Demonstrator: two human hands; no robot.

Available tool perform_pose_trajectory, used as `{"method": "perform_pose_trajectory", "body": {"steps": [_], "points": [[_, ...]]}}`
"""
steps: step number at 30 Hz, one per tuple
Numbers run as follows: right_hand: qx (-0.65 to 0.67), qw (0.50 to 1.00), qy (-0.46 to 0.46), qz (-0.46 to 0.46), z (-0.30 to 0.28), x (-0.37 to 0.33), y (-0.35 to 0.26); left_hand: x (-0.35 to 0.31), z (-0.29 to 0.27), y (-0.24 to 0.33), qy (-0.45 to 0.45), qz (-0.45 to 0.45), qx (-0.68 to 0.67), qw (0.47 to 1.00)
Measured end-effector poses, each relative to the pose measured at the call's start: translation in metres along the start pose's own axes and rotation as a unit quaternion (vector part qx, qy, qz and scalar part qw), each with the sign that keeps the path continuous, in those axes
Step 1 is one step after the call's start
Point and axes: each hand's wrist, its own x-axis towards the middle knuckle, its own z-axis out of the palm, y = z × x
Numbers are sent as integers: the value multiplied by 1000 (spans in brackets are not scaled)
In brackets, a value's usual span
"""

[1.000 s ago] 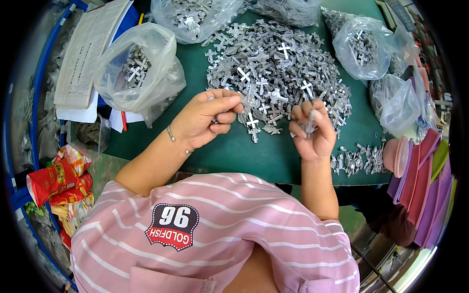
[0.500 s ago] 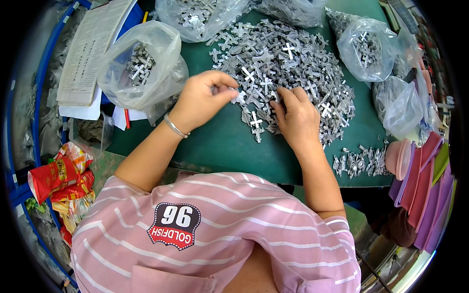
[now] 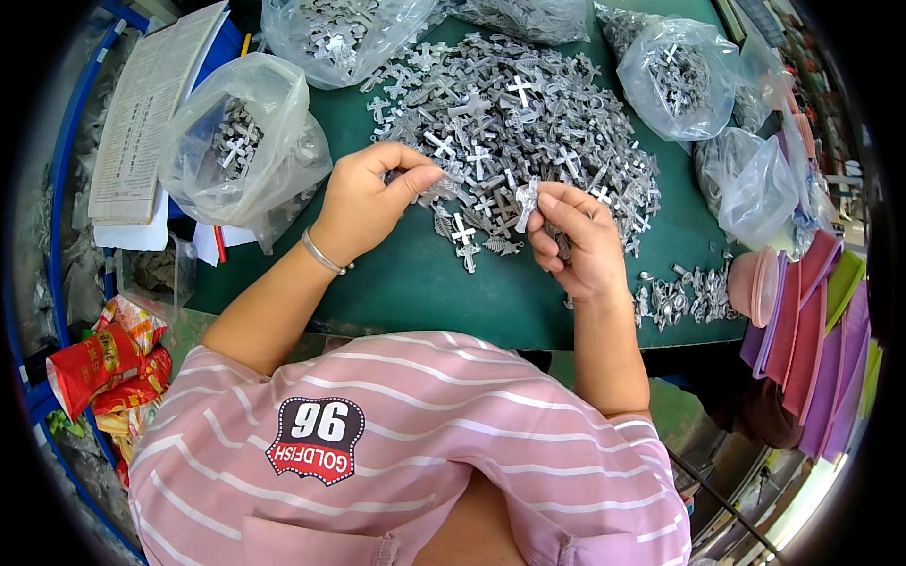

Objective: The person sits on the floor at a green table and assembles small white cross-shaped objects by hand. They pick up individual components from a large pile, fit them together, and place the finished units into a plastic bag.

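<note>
A broad heap of small grey metal crosses and other charms (image 3: pixel 538 113) covers the middle of the green table. My right hand (image 3: pixel 587 231) is at the heap's near edge, pinching a silver cross charm (image 3: pixel 527 206) between thumb and fingertips. More grey pieces show in the curl of its lower fingers. Left of the heap, my left hand (image 3: pixel 368 203) is closed, thumb against bent fingers. A bit of grey shows inside its grip, too hidden to name. Just beyond its fingertips lie pieces at the heap's edge, and a bright cross (image 3: pixel 463 230) lies between the two hands.
Clear plastic bags of metal pieces stand around the heap, including a left bag (image 3: pixel 241 141) and a right bag (image 3: pixel 675 80). A smaller row of charms (image 3: pixel 694 294) lies at the near right, beside pink cups (image 3: pixel 753 283). Papers (image 3: pixel 156 118) lie at far left.
My right hand has lifted back from the heap and turned, showing a cross charm in its fingertips. My left hand remains closed near the heap's left edge. The whole view has shifted slightly.
</note>
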Motion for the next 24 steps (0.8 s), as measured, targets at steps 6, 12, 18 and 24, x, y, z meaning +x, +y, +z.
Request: {"method": "perform_pose_trajectory", "body": {"steps": [6, 12, 18, 24], "points": [[223, 944, -244, -23, -14, 9, 8, -15, 5, 0, -105, -250, -570, 776], [109, 984, -135, -41, 9, 20, -18, -15, -3, -7, -88, -287, -667, 682], [-630, 633, 73, -444, 65, 74, -20, -13, 3, 10, 0, -352, -619, 702], [-575, 699, 32, -423, 51, 76, -17, -22, 3, 9, 17, -265, -318, 910]]}}
